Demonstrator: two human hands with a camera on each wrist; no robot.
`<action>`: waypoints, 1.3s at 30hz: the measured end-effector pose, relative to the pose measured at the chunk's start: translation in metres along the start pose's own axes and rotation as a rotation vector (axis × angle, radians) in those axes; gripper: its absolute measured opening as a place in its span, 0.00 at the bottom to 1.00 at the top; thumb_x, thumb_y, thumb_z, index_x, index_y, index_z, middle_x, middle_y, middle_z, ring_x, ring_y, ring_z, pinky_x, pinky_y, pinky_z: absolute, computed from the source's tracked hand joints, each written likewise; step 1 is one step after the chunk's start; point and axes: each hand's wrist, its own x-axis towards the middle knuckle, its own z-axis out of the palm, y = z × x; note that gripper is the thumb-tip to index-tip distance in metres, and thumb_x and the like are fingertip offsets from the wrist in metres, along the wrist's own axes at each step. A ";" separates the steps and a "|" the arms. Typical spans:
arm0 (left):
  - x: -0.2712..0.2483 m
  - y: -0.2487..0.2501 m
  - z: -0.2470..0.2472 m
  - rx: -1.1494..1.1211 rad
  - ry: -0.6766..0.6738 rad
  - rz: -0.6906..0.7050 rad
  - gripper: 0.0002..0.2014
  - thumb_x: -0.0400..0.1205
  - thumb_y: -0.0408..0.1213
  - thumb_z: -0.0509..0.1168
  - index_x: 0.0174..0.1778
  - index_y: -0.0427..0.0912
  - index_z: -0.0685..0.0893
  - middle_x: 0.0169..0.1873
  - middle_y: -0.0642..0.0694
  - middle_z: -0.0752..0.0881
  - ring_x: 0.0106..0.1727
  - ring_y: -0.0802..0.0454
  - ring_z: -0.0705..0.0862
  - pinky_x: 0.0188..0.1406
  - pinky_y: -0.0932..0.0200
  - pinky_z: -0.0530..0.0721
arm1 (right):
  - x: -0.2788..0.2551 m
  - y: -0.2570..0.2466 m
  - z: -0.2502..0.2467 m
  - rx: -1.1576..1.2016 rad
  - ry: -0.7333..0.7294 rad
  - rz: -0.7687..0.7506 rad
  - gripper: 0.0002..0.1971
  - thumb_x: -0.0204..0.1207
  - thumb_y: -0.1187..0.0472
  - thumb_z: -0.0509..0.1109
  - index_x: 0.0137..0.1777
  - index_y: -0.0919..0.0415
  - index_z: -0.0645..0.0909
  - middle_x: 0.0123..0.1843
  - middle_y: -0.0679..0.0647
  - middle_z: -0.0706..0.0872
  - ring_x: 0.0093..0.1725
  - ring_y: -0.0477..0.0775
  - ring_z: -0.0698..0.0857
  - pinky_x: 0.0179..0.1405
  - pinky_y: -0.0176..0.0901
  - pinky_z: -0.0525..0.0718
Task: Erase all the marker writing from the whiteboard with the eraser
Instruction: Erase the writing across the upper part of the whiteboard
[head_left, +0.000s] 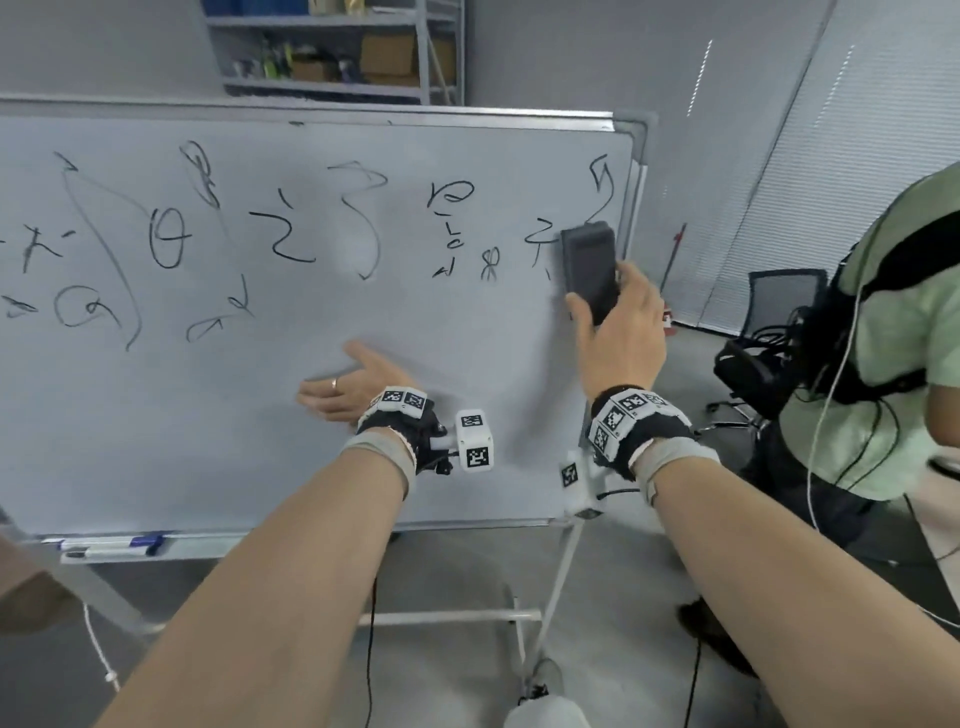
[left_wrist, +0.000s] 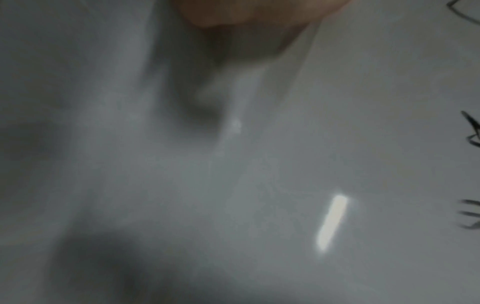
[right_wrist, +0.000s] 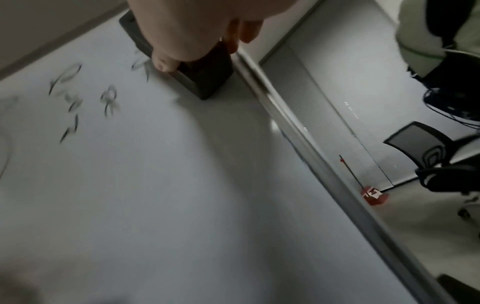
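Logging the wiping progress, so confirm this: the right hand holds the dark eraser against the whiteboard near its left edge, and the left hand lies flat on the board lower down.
One detail is wrong: the eraser is near the whiteboard's right edge, not the left, as the head view shows. The rest stands: the right hand holds it against the board, and the left hand lies flat on the board lower down.

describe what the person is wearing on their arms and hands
Both forearms are bare. Each wrist carries a grey band and a black strap topped with white blocks printed with black square codes. A white cube with the same codes sticks out beside the left wrist. The left hand wears a ring.
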 end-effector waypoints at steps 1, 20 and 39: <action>0.000 0.002 0.001 -0.013 0.004 -0.012 0.40 0.85 0.53 0.60 0.87 0.35 0.54 0.86 0.40 0.55 0.86 0.39 0.55 0.81 0.53 0.55 | 0.009 -0.002 -0.003 0.027 0.020 0.070 0.30 0.80 0.42 0.70 0.77 0.57 0.71 0.68 0.56 0.81 0.66 0.59 0.80 0.58 0.59 0.85; 0.066 0.041 -0.044 -0.038 0.004 -0.010 0.37 0.87 0.51 0.58 0.86 0.33 0.54 0.86 0.40 0.55 0.86 0.41 0.56 0.81 0.53 0.54 | -0.037 -0.133 0.088 -0.071 -0.278 -0.595 0.26 0.75 0.41 0.76 0.70 0.49 0.79 0.53 0.55 0.81 0.49 0.62 0.81 0.47 0.53 0.79; -0.015 0.055 0.004 -0.022 -0.032 0.059 0.39 0.87 0.55 0.54 0.87 0.32 0.52 0.87 0.41 0.53 0.87 0.44 0.52 0.77 0.60 0.49 | 0.074 -0.034 0.001 -0.298 0.062 0.068 0.32 0.85 0.37 0.59 0.82 0.55 0.66 0.68 0.61 0.80 0.64 0.65 0.81 0.62 0.58 0.78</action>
